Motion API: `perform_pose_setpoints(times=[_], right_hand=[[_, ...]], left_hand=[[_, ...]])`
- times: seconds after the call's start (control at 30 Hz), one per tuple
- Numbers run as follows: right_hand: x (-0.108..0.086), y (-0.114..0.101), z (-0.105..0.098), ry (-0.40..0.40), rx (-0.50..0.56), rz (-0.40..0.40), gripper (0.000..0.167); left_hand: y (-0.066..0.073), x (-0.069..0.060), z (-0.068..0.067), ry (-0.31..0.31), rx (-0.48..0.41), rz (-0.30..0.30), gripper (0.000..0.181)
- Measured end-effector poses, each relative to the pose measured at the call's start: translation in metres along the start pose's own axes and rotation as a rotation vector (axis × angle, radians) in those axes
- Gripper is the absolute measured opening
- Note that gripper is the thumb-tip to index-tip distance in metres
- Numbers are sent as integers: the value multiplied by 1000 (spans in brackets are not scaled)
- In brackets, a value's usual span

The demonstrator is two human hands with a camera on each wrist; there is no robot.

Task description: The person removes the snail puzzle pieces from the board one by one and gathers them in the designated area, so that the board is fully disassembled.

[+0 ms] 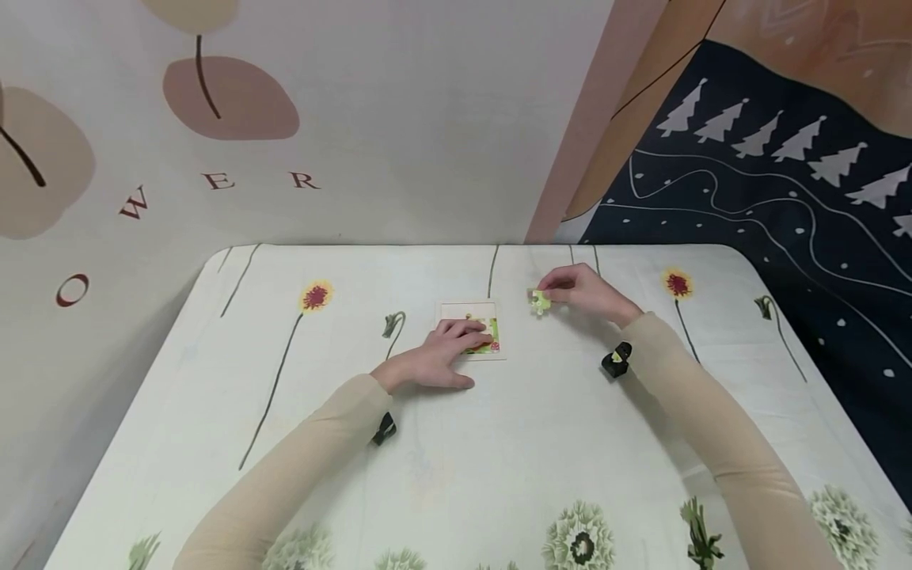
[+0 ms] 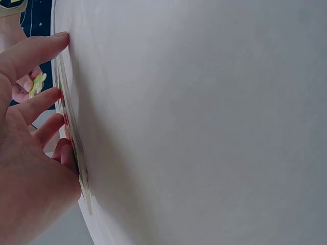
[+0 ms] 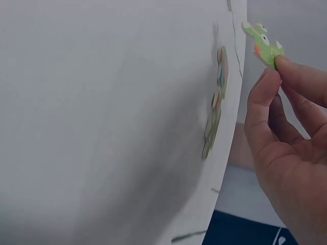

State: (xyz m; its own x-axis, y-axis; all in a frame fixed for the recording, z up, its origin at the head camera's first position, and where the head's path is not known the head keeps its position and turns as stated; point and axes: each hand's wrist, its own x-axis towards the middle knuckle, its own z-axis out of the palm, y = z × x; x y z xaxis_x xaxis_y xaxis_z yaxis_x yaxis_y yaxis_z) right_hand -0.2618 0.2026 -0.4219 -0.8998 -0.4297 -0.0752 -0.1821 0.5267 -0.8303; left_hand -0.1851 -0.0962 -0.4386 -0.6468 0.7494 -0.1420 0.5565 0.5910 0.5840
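Note:
A small square picture board (image 1: 466, 307) with a pale border lies on the white cloth. My left hand (image 1: 445, 356) rests on it, fingers spread over the picture and thumb on the cloth beside it; the left wrist view shows this hand (image 2: 36, 138) along the board's thin edge (image 2: 76, 148). To the right, my right hand (image 1: 587, 293) pinches a green puzzle piece (image 1: 539, 302) between thumb and finger. In the right wrist view that piece (image 3: 266, 47), with printed eyes, is raised in the fingertips of my hand (image 3: 291, 112). Green and reddish pieces (image 3: 214, 117) lie on the cloth.
The table's cloth (image 1: 499, 459) has printed flowers and stems. Behind its far edge stands a pale wall covering (image 1: 427, 158) with letters and shapes; a dark cloth with white trees (image 1: 755, 182) hangs at the right. A black wrist device (image 1: 616, 360) sits under the right sleeve.

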Motion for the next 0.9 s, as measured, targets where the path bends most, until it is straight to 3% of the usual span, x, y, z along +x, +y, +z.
perform_pose_setpoints(times=[0.9], right_hand=[[-18, 20, -36, 66, -50, 107, 22]], left_hand=[[-1, 1, 1, -19, 7, -20, 74]])
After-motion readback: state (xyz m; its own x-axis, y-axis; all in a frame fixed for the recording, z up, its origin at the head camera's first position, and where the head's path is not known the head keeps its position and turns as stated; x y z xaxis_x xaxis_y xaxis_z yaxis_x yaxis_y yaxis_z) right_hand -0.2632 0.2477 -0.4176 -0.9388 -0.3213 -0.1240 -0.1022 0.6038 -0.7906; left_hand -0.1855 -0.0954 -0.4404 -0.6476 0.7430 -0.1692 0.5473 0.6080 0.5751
